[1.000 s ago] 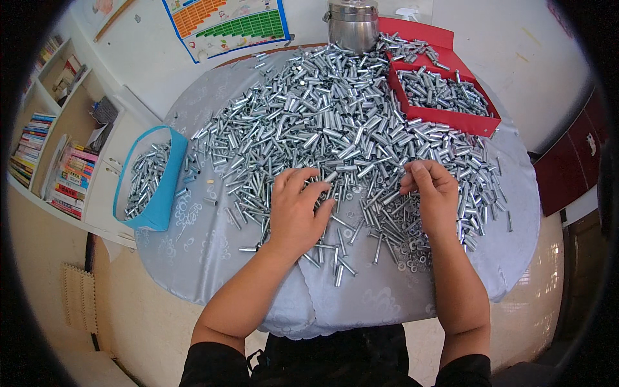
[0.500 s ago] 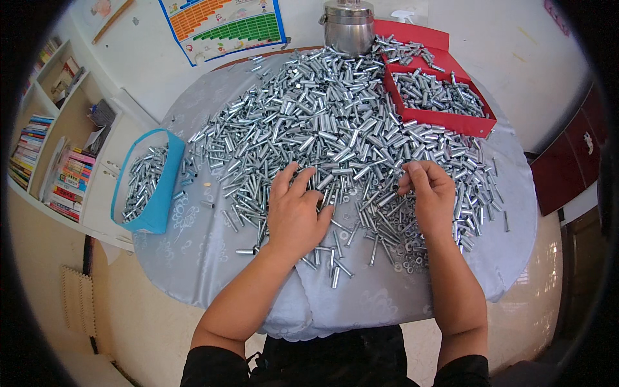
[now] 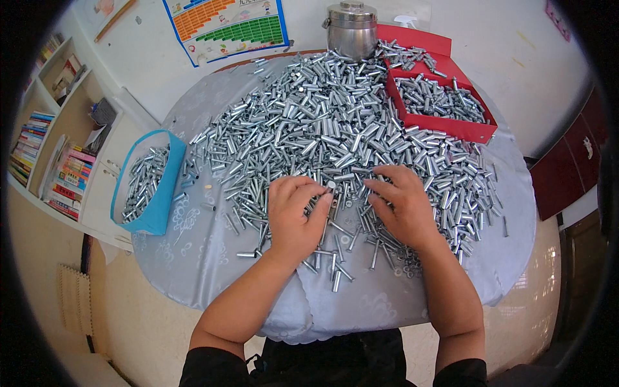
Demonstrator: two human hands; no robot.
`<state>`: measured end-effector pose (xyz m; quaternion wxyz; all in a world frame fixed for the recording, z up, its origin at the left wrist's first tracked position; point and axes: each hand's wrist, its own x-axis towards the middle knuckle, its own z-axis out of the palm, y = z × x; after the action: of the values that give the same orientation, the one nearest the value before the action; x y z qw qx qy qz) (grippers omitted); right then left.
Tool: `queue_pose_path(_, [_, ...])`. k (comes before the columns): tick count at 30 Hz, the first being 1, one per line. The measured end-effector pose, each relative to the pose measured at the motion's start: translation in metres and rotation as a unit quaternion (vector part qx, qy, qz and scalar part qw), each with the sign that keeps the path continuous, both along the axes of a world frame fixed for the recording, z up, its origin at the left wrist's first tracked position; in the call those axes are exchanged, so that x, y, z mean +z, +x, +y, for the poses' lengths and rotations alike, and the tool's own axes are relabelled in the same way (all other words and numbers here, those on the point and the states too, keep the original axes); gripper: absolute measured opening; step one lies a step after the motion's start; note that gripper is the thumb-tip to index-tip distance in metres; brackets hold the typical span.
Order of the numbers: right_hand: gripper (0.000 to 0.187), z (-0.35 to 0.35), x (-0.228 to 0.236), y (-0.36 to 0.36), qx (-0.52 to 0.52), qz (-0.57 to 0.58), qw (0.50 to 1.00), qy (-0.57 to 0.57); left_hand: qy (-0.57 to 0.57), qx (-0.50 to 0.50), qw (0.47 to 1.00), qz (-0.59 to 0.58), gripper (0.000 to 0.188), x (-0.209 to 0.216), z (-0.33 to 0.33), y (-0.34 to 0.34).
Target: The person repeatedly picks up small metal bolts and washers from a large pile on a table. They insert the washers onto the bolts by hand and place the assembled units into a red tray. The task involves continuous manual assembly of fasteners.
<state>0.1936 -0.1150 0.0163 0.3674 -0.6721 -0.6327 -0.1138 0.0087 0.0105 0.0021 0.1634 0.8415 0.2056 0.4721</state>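
A big heap of silvery metal sleeves and bolts (image 3: 309,129) covers much of the table. My left hand (image 3: 295,213) is at its near edge, thumb and fingertips closed on a metal sleeve (image 3: 331,185) whose round end faces up. A short gap to the right, my right hand (image 3: 401,205) hovers low over the heap, fingers bent and apart, pointing left; I see nothing between them. Loose long bolts (image 3: 374,253) lie on the cloth between my forearms. Small washers (image 3: 407,266) are partly hidden under my right wrist.
A blue fabric bin (image 3: 155,216) of metal parts stands at the left. At the back right is an open red box (image 3: 451,129) filled with more, beside a steel pot (image 3: 351,32). A grey cloth (image 3: 213,277) covers the round table. Bookshelves (image 3: 61,155) line the left wall.
My right hand has moved left toward my left hand, and its pinched fingers have spread. My left thumb and fingers have closed on a sleeve. The view has shifted slightly.
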Motion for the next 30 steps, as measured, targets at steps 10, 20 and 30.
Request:
queue_pose_path(10, [0.028,0.011,-0.013,-0.008,-0.025,-0.071,0.992,-0.098,-0.486,-0.197,0.833,-0.175,0.029,0.000,-0.007,-0.007])
queue_pose_path(20, [0.020,0.012,-0.010,-0.012,-0.042,-0.067,0.991,-0.108,-0.524,-0.204,0.808,-0.176,0.026,-0.001,-0.009,-0.005])
queue_pose_path(30, [0.018,-0.001,-0.004,-0.009,0.029,0.070,0.996,-0.050,-0.560,-0.195,0.787,-0.171,0.024,-0.003,-0.008,-0.006])
